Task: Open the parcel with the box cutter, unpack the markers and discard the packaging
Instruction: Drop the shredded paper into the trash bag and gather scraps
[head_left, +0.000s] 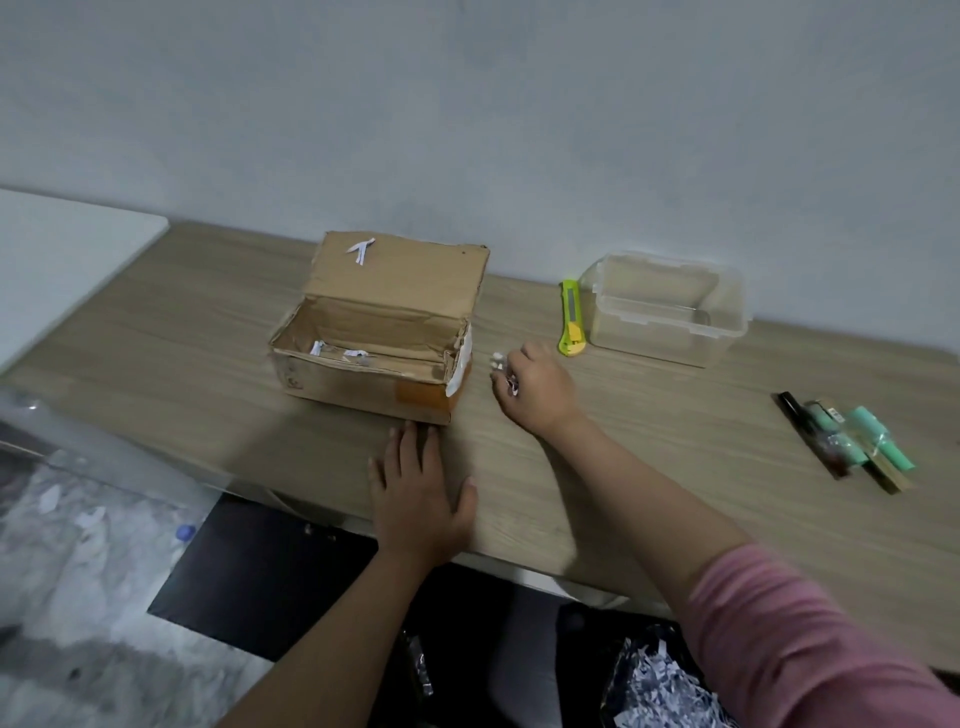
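The cardboard parcel stands open on the wooden table, its lid folded back, with a few white paper shreds inside. My left hand lies flat on the table just in front of the parcel, fingertips near its front wall. To the right of the parcel my right hand grips a small wad of white paper scraps. The green and yellow box cutter lies beyond that hand. A bundle of markers, black and mint green, lies at the far right.
A clear plastic container without a lid stands at the back right beside the cutter. A bag with shredded paper sits below the table's front edge. A white surface adjoins the table at left. A transparent sheet overhangs the left corner.
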